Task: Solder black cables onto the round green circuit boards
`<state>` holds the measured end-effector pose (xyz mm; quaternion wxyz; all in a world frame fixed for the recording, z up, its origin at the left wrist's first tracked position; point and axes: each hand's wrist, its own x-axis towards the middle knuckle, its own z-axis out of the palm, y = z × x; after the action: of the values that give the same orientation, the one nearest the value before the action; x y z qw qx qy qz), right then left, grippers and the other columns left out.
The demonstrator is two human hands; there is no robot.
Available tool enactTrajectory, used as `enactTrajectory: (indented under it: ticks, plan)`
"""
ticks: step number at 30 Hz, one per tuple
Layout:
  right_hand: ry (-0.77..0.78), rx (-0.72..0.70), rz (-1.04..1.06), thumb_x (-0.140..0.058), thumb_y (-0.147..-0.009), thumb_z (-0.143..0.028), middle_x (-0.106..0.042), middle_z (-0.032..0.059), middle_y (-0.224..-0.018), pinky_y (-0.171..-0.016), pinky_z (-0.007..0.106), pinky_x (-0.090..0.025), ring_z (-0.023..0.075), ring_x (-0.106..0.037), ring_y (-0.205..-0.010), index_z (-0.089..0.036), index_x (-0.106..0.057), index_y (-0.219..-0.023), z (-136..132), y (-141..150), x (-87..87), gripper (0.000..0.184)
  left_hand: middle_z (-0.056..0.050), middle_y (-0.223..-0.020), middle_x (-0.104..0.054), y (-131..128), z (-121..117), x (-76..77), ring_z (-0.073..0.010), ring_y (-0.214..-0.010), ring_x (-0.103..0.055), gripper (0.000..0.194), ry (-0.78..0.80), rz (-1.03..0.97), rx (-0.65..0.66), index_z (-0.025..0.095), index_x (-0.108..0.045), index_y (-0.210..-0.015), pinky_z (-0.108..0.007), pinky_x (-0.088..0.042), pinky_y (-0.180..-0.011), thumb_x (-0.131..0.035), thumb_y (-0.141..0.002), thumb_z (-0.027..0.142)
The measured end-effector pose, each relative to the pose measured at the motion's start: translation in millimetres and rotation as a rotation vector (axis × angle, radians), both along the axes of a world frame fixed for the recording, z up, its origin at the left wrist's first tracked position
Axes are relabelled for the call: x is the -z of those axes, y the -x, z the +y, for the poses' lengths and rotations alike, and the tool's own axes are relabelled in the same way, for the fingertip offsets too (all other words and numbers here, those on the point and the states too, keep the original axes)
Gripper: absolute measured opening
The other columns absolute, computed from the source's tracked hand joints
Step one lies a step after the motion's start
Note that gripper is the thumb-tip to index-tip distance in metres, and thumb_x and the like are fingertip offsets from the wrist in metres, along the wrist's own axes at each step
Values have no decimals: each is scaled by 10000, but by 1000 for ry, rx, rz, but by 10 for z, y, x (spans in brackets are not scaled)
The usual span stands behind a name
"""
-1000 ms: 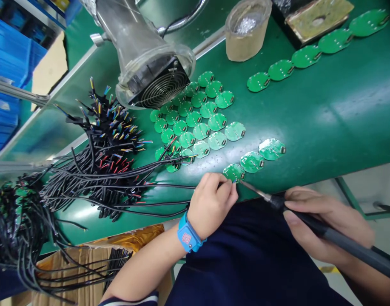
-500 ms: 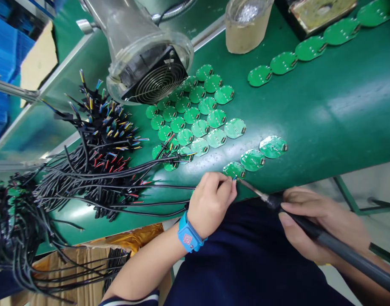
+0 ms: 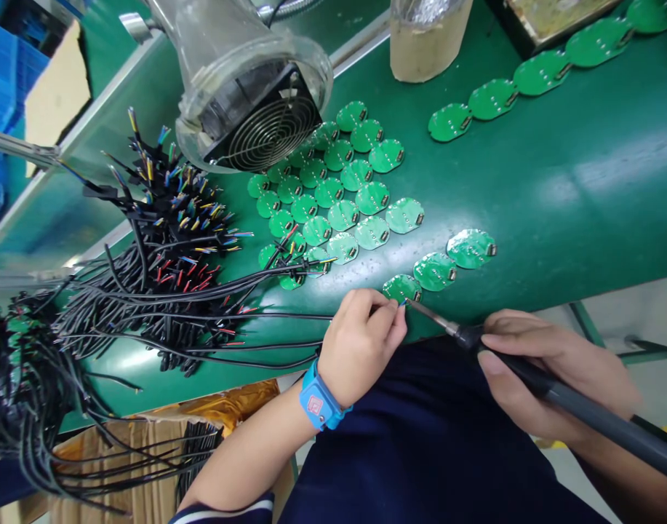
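Observation:
A soldering iron is gripped in my right hand, its handle running back to the lower right. Its metal tip meets the near edge of a round green circuit board, by a small blue wire end. My left hand, wearing a blue wrist strap, is closed in a pinch on the wire end of a black cable at that same edge. The fingers hide most of the pinched wires. Two more circuit boards continue the row up to the right.
Rows of green boards lie beyond my left hand, under a fume extractor with a fan grille. Black cables with bared ends are heaped at left. At the back stand a tan cup and another board row. A cardboard box sits below.
The view has shifted slightly, moving the bench items in the picture. Both hands keep their grips, and the iron's tip stays at the same board's near edge.

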<state>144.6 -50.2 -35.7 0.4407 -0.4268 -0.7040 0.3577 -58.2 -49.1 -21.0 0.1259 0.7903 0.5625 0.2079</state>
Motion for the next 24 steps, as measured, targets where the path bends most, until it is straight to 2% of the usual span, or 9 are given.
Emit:
enactTrajectory:
  ticks: [3,7,12,15,19,24]
  plan:
    - [-1,-76,-50,-594,-706,-136,-518,-36,-559,-586,321,-508,126,-538,-517,-228,-559,-770,5,15,-13,118,-58,-817,-558,-12,9,-16,-136,-764,-529,89,35,-55,-49,144,-615,-833,-286,-497,-713,-535,-850,179]
    - [-62,-148,-166,-602,-704,-134,-531,-37,-554,-583,315,-493,117,-518,-500,-223,-528,-723,-13,30,-18,117,-51,-811,-540,-35,47,-56,-129,-754,-528,91,121,-119,-113,140,-602,-791,-275,-493,-715,-539,-844,177]
    - [-73,-112,-136,-561,-736,-119,-491,-40,-518,-581,299,-488,128,-536,-524,-213,-552,-809,0,19,-79,120,-36,-805,-520,-50,98,-110,-122,-735,-523,91,246,-161,-140,145,-579,-744,-266,-478,-706,-546,-828,157]
    - [12,-23,-80,-562,-734,-159,-480,-21,-531,-549,283,-475,146,-566,-576,-212,-576,-808,-15,14,-88,93,-30,-803,-516,-41,117,-127,-119,-735,-523,86,279,-193,-146,152,-573,-736,-257,-474,-703,-552,-819,147]
    - [127,79,-74,-567,-749,-239,-556,15,-632,-576,292,-488,155,-597,-636,-214,-588,-764,-61,34,-24,36,-24,-789,-511,-22,139,-139,-116,-737,-524,94,324,-209,-152,151,-578,-725,-251,-468,-712,-555,-815,142]
    - [-21,86,-95,-598,-725,-179,-575,3,-665,-618,284,-512,153,-620,-679,-204,-571,-867,-33,53,10,147,-22,-769,-513,-22,165,-152,-118,-730,-523,111,360,-204,-160,148,-584,-710,-251,-460,-705,-555,-816,147]
